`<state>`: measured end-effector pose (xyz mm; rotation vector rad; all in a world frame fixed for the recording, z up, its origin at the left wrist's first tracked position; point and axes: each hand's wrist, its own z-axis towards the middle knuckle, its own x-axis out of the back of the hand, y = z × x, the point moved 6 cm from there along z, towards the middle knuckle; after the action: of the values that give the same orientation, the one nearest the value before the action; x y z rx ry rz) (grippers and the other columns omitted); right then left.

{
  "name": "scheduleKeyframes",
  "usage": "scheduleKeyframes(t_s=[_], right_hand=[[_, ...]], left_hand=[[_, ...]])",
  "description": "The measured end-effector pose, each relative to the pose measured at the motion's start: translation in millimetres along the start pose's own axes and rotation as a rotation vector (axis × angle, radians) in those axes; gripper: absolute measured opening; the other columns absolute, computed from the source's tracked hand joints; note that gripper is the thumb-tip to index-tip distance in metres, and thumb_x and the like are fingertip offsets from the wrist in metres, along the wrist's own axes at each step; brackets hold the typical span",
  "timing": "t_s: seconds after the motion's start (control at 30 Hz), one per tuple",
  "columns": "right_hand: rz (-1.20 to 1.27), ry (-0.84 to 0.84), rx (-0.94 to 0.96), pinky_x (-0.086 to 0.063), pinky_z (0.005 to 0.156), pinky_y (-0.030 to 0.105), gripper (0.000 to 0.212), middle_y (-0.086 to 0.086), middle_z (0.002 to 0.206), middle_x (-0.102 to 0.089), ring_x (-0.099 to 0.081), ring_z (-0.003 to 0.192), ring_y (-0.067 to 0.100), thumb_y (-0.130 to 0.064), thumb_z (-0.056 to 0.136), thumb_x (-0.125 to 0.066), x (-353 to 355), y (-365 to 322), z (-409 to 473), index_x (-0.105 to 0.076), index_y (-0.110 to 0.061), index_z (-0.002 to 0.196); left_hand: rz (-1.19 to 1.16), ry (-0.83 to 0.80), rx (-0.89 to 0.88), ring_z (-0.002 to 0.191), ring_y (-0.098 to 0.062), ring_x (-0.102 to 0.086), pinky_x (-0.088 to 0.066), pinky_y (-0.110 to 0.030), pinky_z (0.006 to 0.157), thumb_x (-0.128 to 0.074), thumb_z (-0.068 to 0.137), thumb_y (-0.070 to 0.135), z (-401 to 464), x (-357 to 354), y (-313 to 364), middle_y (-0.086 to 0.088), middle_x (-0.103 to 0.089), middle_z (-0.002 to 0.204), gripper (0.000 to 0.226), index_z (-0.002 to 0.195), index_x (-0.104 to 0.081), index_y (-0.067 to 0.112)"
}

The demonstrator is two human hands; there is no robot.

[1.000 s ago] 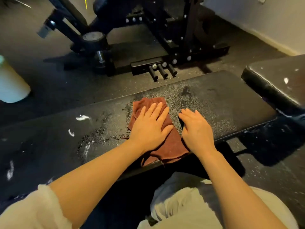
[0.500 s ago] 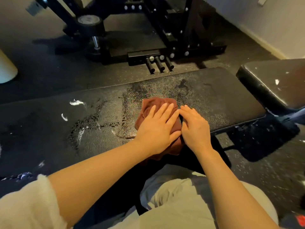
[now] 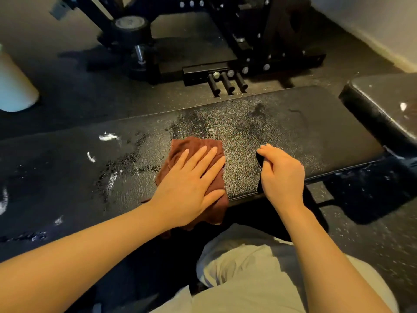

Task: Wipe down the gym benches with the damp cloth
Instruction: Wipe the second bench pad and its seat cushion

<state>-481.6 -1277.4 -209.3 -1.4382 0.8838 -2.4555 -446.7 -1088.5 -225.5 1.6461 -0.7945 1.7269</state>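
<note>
Head view: a person leans over a long black padded table [image 3: 282,132], light trousers [image 3: 252,279] visible below.
Cloth: a brown cloth [image 3: 191,150] lies on the near half of the table, roughly mid-length; its near end hangs over the front edge.
Left hand: the left hand [image 3: 189,188] lies flat on the cloth, palm down, fingers straight and slightly spread, thumb out along the cloth's right side. Its grip is spread, pressing rather than pinching.
Right hand: the right hand [image 3: 282,175] sits on the bare padding just right of the cloth, apart from it. Fingers are curled under, knuckles up, holding nothing that shows.
Table surface: a damp, glistening patch spreads beyond the cloth and between the hands; white smears [image 3: 108,137] and dark speckles mark the padding to the left.
Second pad: another black pad [image 3: 383,105] with white flecks stands at the right, beyond the table's end.
Floor: dark speckled floor [image 3: 74,86]; a black machine frame [image 3: 225,41] with three short pegs stands behind the table, and a pale container [image 3: 15,86] stands at the left edge.
</note>
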Motion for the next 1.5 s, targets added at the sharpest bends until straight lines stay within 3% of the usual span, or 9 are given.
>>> scheduleKeyframes(t_s=[0.27, 0.43, 0.63, 0.73, 0.93, 1.07, 1.2, 1.4, 1.5], right_hand=[[0.025, -0.006, 0.132, -0.053, 0.087, 0.038, 0.037, 0.007, 0.106, -0.072, -0.066, 0.107, 0.025, -0.006, 0.079, -0.044, -3.3, -17.4, -3.4, -0.074, -0.009, 0.101], [0.048, -0.018, 0.257, -0.037, 0.103, 0.027, 0.025, 0.005, 0.110, -0.071, -0.065, 0.108, 0.022, -0.015, 0.084, -0.060, -8.9, -25.2, -3.3, -0.073, -0.010, 0.104], [-0.026, -0.087, 0.430, -0.042, 0.099, 0.058, 0.018, 0.004, 0.101, -0.072, -0.065, 0.103, 0.029, -0.026, 0.077, -0.069, -28.0, -42.7, -5.5, -0.076, -0.015, 0.089], [-0.022, -0.101, 0.432, -0.043, 0.099, 0.056, 0.016, 0.005, 0.096, -0.072, -0.068, 0.095, 0.028, -0.023, 0.076, -0.069, -27.4, -44.4, -2.2, -0.076, -0.014, 0.085], [-0.004, -0.109, 0.409, -0.043, 0.102, 0.048, 0.017, 0.003, 0.095, -0.070, -0.066, 0.091, 0.025, -0.023, 0.079, -0.066, -31.5, -43.1, 0.8, -0.075, -0.011, 0.088], [-0.006, -0.124, 0.375, -0.034, 0.103, 0.032, 0.015, 0.003, 0.091, -0.068, -0.064, 0.087, 0.028, -0.018, 0.080, -0.069, -36.3, -42.9, 8.0, -0.074, -0.009, 0.091], [-0.047, -0.136, 0.373, -0.034, 0.106, 0.038, 0.019, 0.007, 0.089, -0.068, -0.063, 0.086, 0.031, 0.000, 0.075, -0.064, -39.6, -48.7, 14.0, -0.072, -0.006, 0.091], [-0.021, -0.066, 0.353, -0.037, 0.104, 0.035, 0.019, 0.004, 0.090, -0.069, -0.063, 0.085, 0.026, -0.013, 0.082, -0.057, -34.1, -43.8, 22.3, -0.072, -0.007, 0.092], [-0.031, -0.065, 0.336, -0.043, 0.089, 0.036, 0.017, 0.005, 0.087, -0.067, -0.061, 0.083, 0.029, -0.014, 0.082, -0.057, -41.0, -46.7, 23.1, -0.071, -0.006, 0.087]], left_hand=[[-0.019, -0.012, 0.029, 0.149, -0.026, -0.004, -0.001, -0.046, 0.119, -0.008, 0.092, 0.062, 45.3, -1.4, 31.6, -0.008, -0.010, 0.161, 0.077, 0.154, -0.013, 0.016], [-0.033, -0.028, 0.001, 0.150, -0.022, -0.001, -0.004, -0.046, 0.121, -0.021, 0.091, 0.071, -14.1, -1.7, -10.1, 0.000, -0.006, 0.162, 0.078, 0.155, -0.013, 0.026], [0.001, -0.052, 0.160, 0.149, -0.024, -0.003, -0.007, -0.052, 0.120, -0.014, 0.089, 0.074, -3.5, -0.7, -37.8, -0.002, -0.008, 0.162, 0.081, 0.155, -0.013, 0.027], [-0.007, -0.044, 0.188, 0.149, -0.027, 0.000, -0.001, -0.052, 0.119, -0.011, 0.088, 0.071, 20.1, -1.9, -18.5, -0.007, -0.006, 0.162, 0.083, 0.155, -0.011, 0.022], [-0.032, -0.064, -0.028, 0.149, -0.023, 0.009, 0.002, -0.047, 0.120, -0.021, 0.092, 0.071, -12.6, -3.8, -25.3, -0.003, 0.003, 0.162, 0.081, 0.155, -0.005, 0.023], [-0.022, -0.077, 0.039, 0.149, -0.023, 0.006, 0.001, -0.048, 0.120, -0.017, 0.089, 0.074, 16.9, -3.3, -35.4, -0.004, 0.001, 0.162, 0.084, 0.155, -0.006, 0.023], [-0.004, -0.073, 0.132, 0.149, -0.024, 0.007, 0.002, -0.050, 0.120, -0.007, 0.086, 0.070, 52.3, -2.7, -27.3, -0.008, 0.000, 0.162, 0.087, 0.155, -0.006, 0.018], [-0.032, -0.067, -0.020, 0.149, -0.022, 0.008, 0.006, -0.043, 0.120, -0.020, 0.091, 0.072, 40.8, -5.0, -33.0, -0.004, 0.003, 0.162, 0.084, 0.155, -0.005, 0.020], [-0.033, -0.096, 0.067, 0.149, -0.021, 0.007, 0.004, -0.044, 0.121, -0.009, 0.083, 0.077, 68.0, -5.3, -55.2, -0.004, 0.004, 0.162, 0.090, 0.155, -0.002, 0.023]])
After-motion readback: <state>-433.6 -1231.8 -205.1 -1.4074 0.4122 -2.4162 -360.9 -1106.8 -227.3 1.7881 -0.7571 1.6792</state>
